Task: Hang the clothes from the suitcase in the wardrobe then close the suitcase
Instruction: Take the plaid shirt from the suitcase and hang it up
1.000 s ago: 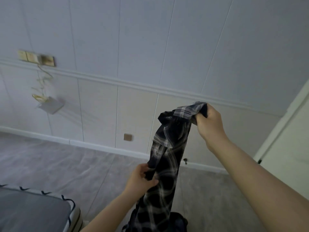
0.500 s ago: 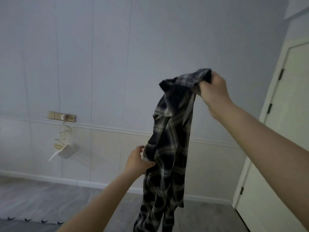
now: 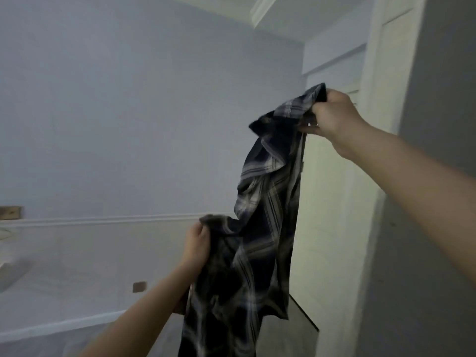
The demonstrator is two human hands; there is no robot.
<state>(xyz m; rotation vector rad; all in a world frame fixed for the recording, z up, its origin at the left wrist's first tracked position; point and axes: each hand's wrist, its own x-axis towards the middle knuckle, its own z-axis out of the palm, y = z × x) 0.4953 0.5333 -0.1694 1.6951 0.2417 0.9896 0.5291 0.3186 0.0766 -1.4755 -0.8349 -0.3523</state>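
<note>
One shirt is all that's in play right now, a dark plaid button-up hanging in mid-air between the person's two hands, in front of a pale door on the right side of the room. It's bunched and twisted, draping straight down and out of the bottom of the view, so it looks like thin, floppy cotton: light, soft, zero stiffness, nothing fragile about it. My guess is it won't slip so much as sag and fold wherever it isn't held.

Right hand is up high with fingers curled tight around a wad of fabric near the top, maybe the collar or a shoulder, hard to tell with it scrunched. Left hand is lower, pinching a fold at the side edge and pulling it outward a bit.

If it were me I'd find the collar and both shoulder seams before going for a hanger, since that's where it'll spread out properly.

No suitcase or hanger in view. Behind it all there's a plain light wall with a trim rail running across.
</note>
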